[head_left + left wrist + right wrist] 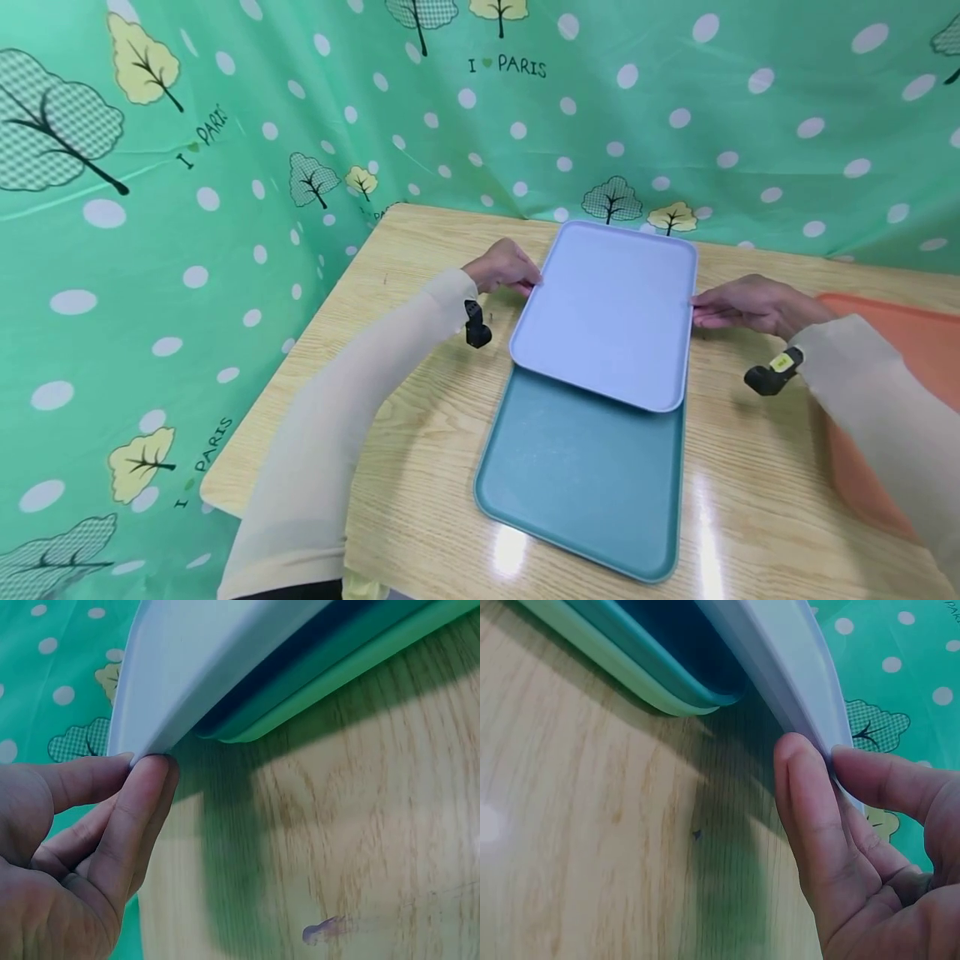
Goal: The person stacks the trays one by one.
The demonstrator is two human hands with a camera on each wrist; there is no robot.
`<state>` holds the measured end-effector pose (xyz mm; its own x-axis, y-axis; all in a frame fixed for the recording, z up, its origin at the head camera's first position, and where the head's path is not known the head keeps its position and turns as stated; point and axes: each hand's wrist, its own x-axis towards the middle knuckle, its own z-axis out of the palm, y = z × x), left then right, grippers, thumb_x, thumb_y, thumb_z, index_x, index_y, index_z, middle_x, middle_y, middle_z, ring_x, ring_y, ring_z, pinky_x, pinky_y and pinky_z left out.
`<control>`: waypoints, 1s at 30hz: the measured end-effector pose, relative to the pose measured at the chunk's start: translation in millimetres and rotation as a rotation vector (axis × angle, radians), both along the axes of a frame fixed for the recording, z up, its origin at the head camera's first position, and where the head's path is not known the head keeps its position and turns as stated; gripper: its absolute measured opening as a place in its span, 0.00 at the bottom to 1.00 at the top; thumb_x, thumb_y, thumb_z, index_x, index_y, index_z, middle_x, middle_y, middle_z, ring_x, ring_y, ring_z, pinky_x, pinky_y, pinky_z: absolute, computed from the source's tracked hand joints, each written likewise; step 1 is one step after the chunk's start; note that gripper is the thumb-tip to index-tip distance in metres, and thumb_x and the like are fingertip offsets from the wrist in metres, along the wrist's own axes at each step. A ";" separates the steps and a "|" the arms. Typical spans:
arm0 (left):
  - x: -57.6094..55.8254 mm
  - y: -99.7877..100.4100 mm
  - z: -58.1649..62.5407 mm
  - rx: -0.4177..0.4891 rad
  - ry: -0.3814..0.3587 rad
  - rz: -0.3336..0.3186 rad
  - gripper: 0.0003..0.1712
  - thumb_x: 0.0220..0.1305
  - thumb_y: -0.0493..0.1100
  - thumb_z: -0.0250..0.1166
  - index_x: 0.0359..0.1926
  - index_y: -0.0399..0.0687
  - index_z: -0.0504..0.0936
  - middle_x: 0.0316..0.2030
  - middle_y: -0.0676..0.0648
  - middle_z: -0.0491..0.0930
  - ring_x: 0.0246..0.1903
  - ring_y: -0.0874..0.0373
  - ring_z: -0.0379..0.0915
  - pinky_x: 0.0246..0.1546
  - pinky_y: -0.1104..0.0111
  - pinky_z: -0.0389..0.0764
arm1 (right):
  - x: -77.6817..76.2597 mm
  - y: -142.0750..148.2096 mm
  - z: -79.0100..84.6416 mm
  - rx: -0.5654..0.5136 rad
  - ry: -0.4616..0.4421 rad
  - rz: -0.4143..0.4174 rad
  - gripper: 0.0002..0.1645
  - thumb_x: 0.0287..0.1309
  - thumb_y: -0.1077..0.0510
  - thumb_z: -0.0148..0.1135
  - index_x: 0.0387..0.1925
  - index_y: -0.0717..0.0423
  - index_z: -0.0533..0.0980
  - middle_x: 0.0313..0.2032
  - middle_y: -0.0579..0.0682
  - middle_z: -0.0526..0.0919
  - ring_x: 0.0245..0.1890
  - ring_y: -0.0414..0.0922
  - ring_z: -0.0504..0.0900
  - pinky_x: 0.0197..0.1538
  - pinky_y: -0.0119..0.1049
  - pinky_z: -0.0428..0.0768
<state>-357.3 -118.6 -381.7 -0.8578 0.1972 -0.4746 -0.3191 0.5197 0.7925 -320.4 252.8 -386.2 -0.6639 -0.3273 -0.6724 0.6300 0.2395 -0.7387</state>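
A pale lavender rectangular tray (611, 312) is held between both hands, tilted and raised off what lies beneath. My left hand (508, 265) pinches its left rim; in the left wrist view the thumb (90, 778) is on top and the fingers are underneath. The right rim is pinched by my right hand (746, 304), its thumb (889, 776) likewise on the tray's edge. Below sits a teal tray (581, 467), its far part hidden by the lavender one. Both wrist views show a light green tray (300, 712) under the teal one.
An orange tray (862, 475) lies at the right, partly covered by the right sleeve. The wooden table (420, 517) carries the trays. A green curtain (465, 142) with white dots and trees hangs behind and to the left.
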 end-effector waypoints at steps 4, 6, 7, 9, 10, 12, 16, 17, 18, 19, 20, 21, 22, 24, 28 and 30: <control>1.7 2.3 -2.0 0.009 -0.005 -0.003 0.09 0.60 0.31 0.68 0.41 0.31 0.85 0.29 0.40 0.85 0.23 0.56 0.82 0.54 0.56 0.82 | 1.9 3.2 -2.2 0.005 0.001 0.000 0.14 0.69 0.64 0.56 0.28 0.54 0.84 0.29 0.50 0.88 0.33 0.40 0.88 0.46 0.30 0.85; 2.4 3.3 -3.3 0.010 -0.004 -0.007 0.09 0.60 0.31 0.68 0.41 0.31 0.85 0.29 0.40 0.85 0.22 0.57 0.81 0.53 0.57 0.82 | 3.5 4.6 -3.2 0.009 0.001 -0.003 0.14 0.69 0.64 0.56 0.28 0.54 0.84 0.29 0.50 0.88 0.33 0.40 0.88 0.46 0.30 0.85; 2.8 3.6 -3.8 0.008 -0.003 -0.009 0.09 0.60 0.31 0.68 0.41 0.31 0.85 0.29 0.40 0.85 0.21 0.58 0.81 0.53 0.57 0.83 | 4.4 5.0 -3.6 0.013 0.003 -0.002 0.15 0.69 0.64 0.55 0.28 0.54 0.84 0.29 0.50 0.88 0.33 0.40 0.88 0.47 0.30 0.85; 3.6 3.6 -4.7 -0.002 0.000 -0.015 0.08 0.60 0.32 0.68 0.40 0.32 0.85 0.30 0.40 0.85 0.21 0.58 0.81 0.52 0.58 0.83 | 6.6 5.3 -4.0 0.014 0.005 -0.005 0.15 0.68 0.65 0.56 0.28 0.54 0.84 0.29 0.50 0.88 0.33 0.41 0.88 0.47 0.30 0.85; 4.0 3.3 -5.1 -0.004 0.001 -0.018 0.08 0.60 0.32 0.68 0.40 0.32 0.85 0.30 0.40 0.85 0.21 0.58 0.81 0.51 0.59 0.84 | 7.7 5.3 -4.1 0.014 0.009 -0.005 0.15 0.68 0.65 0.56 0.28 0.53 0.84 0.29 0.50 0.88 0.33 0.40 0.88 0.47 0.30 0.85; 4.7 2.4 -5.8 -0.013 0.004 -0.027 0.07 0.61 0.33 0.68 0.39 0.34 0.86 0.31 0.40 0.85 0.23 0.58 0.82 0.50 0.59 0.84 | 10.0 5.0 -4.5 0.017 0.022 0.001 0.15 0.68 0.64 0.56 0.28 0.53 0.84 0.29 0.50 0.88 0.34 0.40 0.88 0.47 0.30 0.85; 6.4 0.5 -6.3 -0.028 0.009 -0.042 0.06 0.61 0.34 0.68 0.38 0.35 0.86 0.33 0.40 0.85 0.25 0.57 0.82 0.50 0.60 0.84 | 14.2 4.1 -5.5 0.025 0.051 0.017 0.13 0.67 0.64 0.57 0.29 0.53 0.84 0.30 0.49 0.88 0.34 0.40 0.88 0.47 0.31 0.85; 7.2 0.3 -5.9 -0.034 0.011 -0.046 0.06 0.61 0.34 0.68 0.38 0.35 0.86 0.33 0.41 0.85 0.25 0.58 0.82 0.51 0.60 0.84 | 15.0 3.9 -6.0 0.029 0.057 0.020 0.12 0.67 0.64 0.58 0.29 0.53 0.84 0.30 0.49 0.88 0.34 0.40 0.88 0.47 0.31 0.85; 8.0 0.0 -5.5 -0.042 0.013 -0.051 0.06 0.61 0.34 0.68 0.38 0.35 0.86 0.33 0.41 0.86 0.26 0.57 0.82 0.51 0.59 0.84 | 15.7 3.8 -6.6 0.031 0.062 0.023 0.12 0.67 0.63 0.58 0.30 0.53 0.84 0.30 0.49 0.88 0.34 0.40 0.88 0.47 0.31 0.85; 9.0 -0.2 -5.1 -0.049 0.014 -0.055 0.06 0.61 0.35 0.68 0.38 0.35 0.86 0.32 0.41 0.86 0.26 0.56 0.82 0.52 0.59 0.83 | 16.2 3.8 -7.2 0.035 0.066 0.023 0.11 0.67 0.63 0.59 0.30 0.53 0.84 0.30 0.49 0.88 0.34 0.40 0.88 0.46 0.31 0.85; 10.0 -0.5 -5.0 -0.053 0.017 -0.059 0.05 0.61 0.35 0.68 0.37 0.35 0.86 0.32 0.41 0.86 0.26 0.56 0.82 0.52 0.59 0.83 | 16.8 3.8 -7.8 0.038 0.069 0.022 0.11 0.66 0.63 0.59 0.30 0.52 0.84 0.30 0.49 0.88 0.34 0.40 0.88 0.46 0.31 0.85; 11.2 -0.9 -5.0 -0.058 0.023 -0.066 0.05 0.61 0.35 0.69 0.37 0.35 0.87 0.31 0.41 0.86 0.26 0.56 0.82 0.52 0.58 0.83 | 17.6 3.7 -8.3 0.041 0.072 0.023 0.11 0.66 0.63 0.59 0.30 0.52 0.84 0.30 0.49 0.88 0.34 0.40 0.88 0.46 0.31 0.85; 12.3 -1.3 -5.0 -0.064 0.026 -0.072 0.05 0.61 0.35 0.69 0.36 0.36 0.87 0.30 0.42 0.86 0.26 0.56 0.82 0.53 0.58 0.83 | 18.5 3.7 -8.6 0.043 0.074 0.022 0.11 0.66 0.63 0.60 0.30 0.52 0.84 0.30 0.49 0.88 0.34 0.40 0.88 0.46 0.31 0.85; 14.6 -2.1 -5.0 -0.072 0.029 -0.087 0.05 0.60 0.35 0.69 0.36 0.36 0.87 0.29 0.43 0.85 0.26 0.56 0.82 0.53 0.58 0.83 | 20.5 3.5 -9.2 0.050 0.082 0.023 0.10 0.66 0.62 0.60 0.30 0.52 0.84 0.30 0.49 0.88 0.34 0.40 0.88 0.45 0.31 0.85; 18.7 -3.2 -4.5 -0.081 0.024 -0.103 0.05 0.61 0.35 0.69 0.36 0.36 0.87 0.28 0.44 0.85 0.24 0.59 0.81 0.52 0.59 0.83 | 26.0 2.3 -8.8 0.071 0.101 0.034 0.09 0.66 0.61 0.61 0.30 0.51 0.84 0.30 0.48 0.88 0.34 0.40 0.88 0.45 0.30 0.85; 20.7 -3.5 -4.3 -0.085 0.014 -0.099 0.05 0.61 0.35 0.69 0.36 0.37 0.87 0.28 0.44 0.85 0.23 0.60 0.80 0.51 0.59 0.83 | 28.5 1.9 -8.7 0.079 0.108 0.041 0.08 0.65 0.60 0.62 0.30 0.50 0.83 0.30 0.47 0.88 0.34 0.39 0.88 0.46 0.30 0.85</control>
